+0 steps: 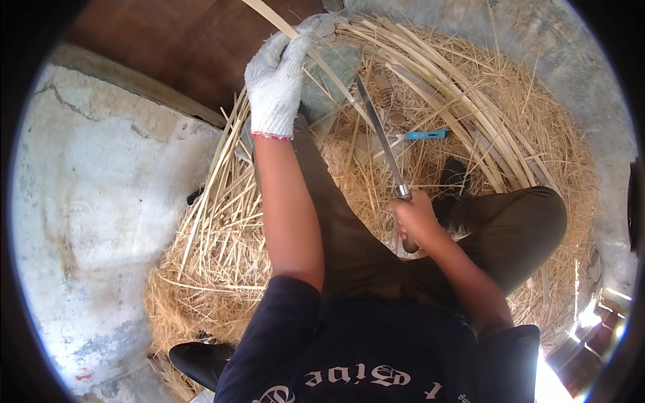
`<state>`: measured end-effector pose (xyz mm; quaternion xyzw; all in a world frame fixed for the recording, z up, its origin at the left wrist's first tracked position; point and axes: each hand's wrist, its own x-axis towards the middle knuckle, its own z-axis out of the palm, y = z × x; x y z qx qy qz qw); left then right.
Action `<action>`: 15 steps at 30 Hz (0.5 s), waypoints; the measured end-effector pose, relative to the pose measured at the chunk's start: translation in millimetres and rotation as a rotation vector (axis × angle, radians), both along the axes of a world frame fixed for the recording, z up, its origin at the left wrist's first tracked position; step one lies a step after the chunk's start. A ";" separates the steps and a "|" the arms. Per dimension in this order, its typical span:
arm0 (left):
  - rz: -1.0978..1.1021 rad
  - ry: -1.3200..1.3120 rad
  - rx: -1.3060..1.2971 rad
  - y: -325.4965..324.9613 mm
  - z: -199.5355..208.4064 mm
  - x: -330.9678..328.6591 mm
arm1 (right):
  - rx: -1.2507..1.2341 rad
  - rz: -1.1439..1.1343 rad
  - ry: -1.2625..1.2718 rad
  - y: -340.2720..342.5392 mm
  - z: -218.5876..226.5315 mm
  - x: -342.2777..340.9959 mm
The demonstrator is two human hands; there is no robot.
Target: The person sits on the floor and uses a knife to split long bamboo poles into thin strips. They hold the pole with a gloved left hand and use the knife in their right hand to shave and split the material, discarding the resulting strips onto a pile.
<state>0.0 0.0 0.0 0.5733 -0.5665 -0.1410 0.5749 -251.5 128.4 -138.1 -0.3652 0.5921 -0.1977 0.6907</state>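
The far end of the pale strip (269, 15) is cut off by the far edge, and the white glove (277, 87) hides the left hand (275, 70) and the strip's gripped stretch. Whether the strip touches the blade of the knife (383, 136) is unclear. The right hand (418, 218) covers much of the knife's handle. Leg and straw partly hide the right shoe (454, 173). A dark object (633, 207) at the right rim is cut off, its kind unclear.

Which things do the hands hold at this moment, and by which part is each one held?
The gloved left hand holds a pale strip partway along its length; the bare right hand holds a knife by its handle.
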 end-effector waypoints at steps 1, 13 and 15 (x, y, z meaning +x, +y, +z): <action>0.000 0.017 -0.015 -1.5 -2.3 0.7 | -0.012 -0.011 0.006 1.1 1.3 0.8; 0.047 0.044 -0.026 -1.8 -0.4 -1.5 | -0.292 0.090 0.234 5.0 3.0 0.8; 0.039 0.041 -0.033 -1.8 0.0 -1.9 | -0.485 0.057 0.283 9.2 1.8 4.8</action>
